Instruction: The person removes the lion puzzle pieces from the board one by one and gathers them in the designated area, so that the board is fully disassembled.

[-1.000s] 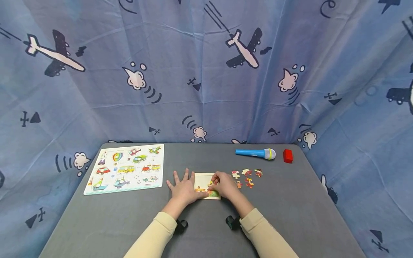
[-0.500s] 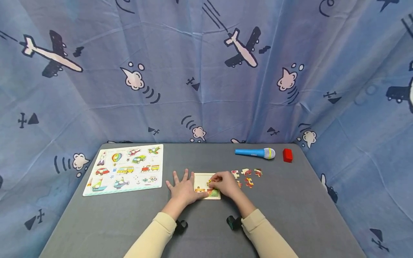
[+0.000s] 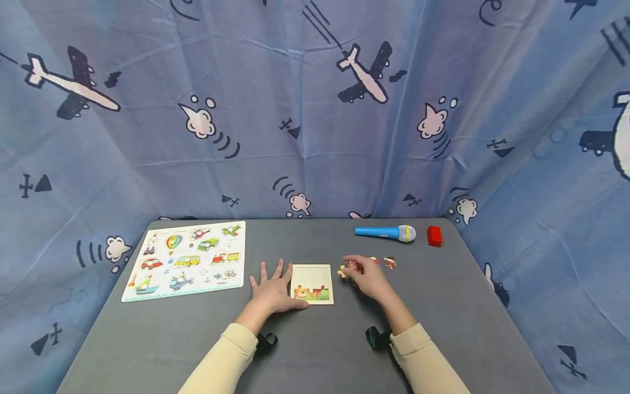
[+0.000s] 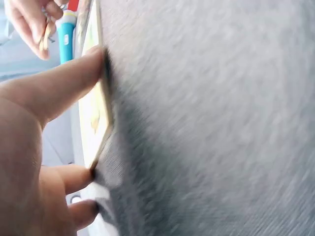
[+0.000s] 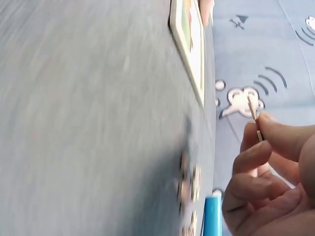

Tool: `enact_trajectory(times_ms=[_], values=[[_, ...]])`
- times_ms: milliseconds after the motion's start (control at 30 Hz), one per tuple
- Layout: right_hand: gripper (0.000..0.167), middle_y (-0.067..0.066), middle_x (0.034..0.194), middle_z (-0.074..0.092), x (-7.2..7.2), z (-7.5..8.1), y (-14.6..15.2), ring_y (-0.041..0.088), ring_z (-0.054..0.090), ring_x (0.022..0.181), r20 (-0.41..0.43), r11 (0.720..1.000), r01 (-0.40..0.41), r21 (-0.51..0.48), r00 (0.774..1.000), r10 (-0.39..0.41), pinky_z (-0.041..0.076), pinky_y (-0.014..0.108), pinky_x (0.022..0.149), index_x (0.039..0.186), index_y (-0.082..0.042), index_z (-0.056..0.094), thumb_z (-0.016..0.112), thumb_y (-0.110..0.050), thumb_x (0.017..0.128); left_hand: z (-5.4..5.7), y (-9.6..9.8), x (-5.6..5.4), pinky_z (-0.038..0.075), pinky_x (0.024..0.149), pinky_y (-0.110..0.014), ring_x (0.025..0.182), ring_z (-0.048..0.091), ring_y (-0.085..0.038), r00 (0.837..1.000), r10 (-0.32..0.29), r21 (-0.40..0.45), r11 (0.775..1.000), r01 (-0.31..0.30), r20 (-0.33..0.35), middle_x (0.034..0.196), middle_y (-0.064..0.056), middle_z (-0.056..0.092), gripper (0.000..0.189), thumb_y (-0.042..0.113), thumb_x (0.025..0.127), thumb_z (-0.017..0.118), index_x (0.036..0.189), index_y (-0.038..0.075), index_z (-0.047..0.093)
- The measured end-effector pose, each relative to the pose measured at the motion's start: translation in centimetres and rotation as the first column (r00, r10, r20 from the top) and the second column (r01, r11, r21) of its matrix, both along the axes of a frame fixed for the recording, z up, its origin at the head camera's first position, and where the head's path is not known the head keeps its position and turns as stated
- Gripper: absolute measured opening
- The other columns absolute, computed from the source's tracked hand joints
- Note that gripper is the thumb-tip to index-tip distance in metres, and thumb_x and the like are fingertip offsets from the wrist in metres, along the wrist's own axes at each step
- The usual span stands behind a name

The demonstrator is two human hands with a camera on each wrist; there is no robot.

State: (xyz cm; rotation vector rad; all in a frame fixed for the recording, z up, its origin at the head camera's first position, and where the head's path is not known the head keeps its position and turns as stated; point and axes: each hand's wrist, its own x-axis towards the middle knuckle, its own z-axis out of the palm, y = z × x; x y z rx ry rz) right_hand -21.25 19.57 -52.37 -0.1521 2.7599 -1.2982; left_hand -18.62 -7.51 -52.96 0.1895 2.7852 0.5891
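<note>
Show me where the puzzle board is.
In the head view, the puzzle board lies mid-table between the left hand and right hand, closer to the left.

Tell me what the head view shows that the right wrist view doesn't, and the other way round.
Head view only: the white rectangular board printed with colourful vehicles and the small red block. Right wrist view only: an edge-on close-up of the small flat puzzle piece pinched in the right hand. Both: that hand, the square pale wooden puzzle tray, loose colourful puzzle pieces, the blue plastic-looking microphone, the grey tabletop and blue printed curtain.
</note>
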Motion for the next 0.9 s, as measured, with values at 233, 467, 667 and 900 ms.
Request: enact_trajectory(times_ms=[233, 467, 667, 900], values=[[0.025, 0.005, 0.078, 0.071, 0.5, 0.4, 3.8, 0.013, 0.059, 0.065, 0.037, 0.99, 0.123, -0.064, 0.992, -0.121, 0.047, 0.025, 0.057, 0.103, 0.0, 0.066, 0.077, -0.018, 0.09, 0.2, -0.5, 0.1, 0.011, 0.115, -0.077, 0.153, 0.003, -0.052, 1.0, -0.024, -0.019, 1.0, 0.024, -0.002, 0.168, -0.007, 0.023, 0.109, 0.065, 0.072, 0.081, 0.16, 0.025, 0.033], [0.031, 0.008, 0.079, 0.071, 1.1, 0.5, 7.4, 0.014, 0.059, 0.067, 0.058, 0.986, 0.165, -0.021, 0.985, -0.164, 0.046, 0.027, 0.057, 0.11, 0.001, 0.065, 0.075, -0.023, 0.093, -0.2, -0.4, 0.2, 0.014, 0.113, -0.077, 0.152, 0.006, -0.053, 0.999, -0.031, -0.027, 0.999, 0.03, -0.037, 0.167, -0.008, 0.026, 0.105, 0.068, 0.071, 0.079, 0.158, 0.028, 0.037], [0.032, 0.011, 0.081, 0.071, 1.3, 0.0, 9.6, 0.015, 0.058, 0.069, 0.077, 0.978, 0.208, 0.023, 0.975, -0.209, 0.045, 0.028, 0.058, 0.112, 0.0, 0.065, 0.074, -0.024, 0.093, -0.2, -0.4, 0.2, 0.014, 0.114, -0.077, 0.152, 0.006, -0.053, 0.999, -0.024, -0.026, 0.999, 0.023, -0.042, 0.167, -0.008, 0.026, 0.104, 0.067, 0.071, 0.08, 0.158, 0.028, 0.038], [0.03, 0.007, 0.08, 0.07, 1.1, -0.8, 11.2, 0.016, 0.058, 0.068, 0.148, 0.96, 0.258, 0.106, 0.951, -0.272, 0.043, 0.03, 0.059, 0.106, 0.0, 0.064, 0.075, -0.024, 0.093, -0.2, -0.3, 0.1, 0.012, 0.114, -0.077, 0.153, 0.005, -0.052, 0.999, -0.013, -0.023, 1.0, 0.013, -0.031, 0.167, -0.008, 0.026, 0.104, 0.066, 0.07, 0.081, 0.158, 0.029, 0.038]])
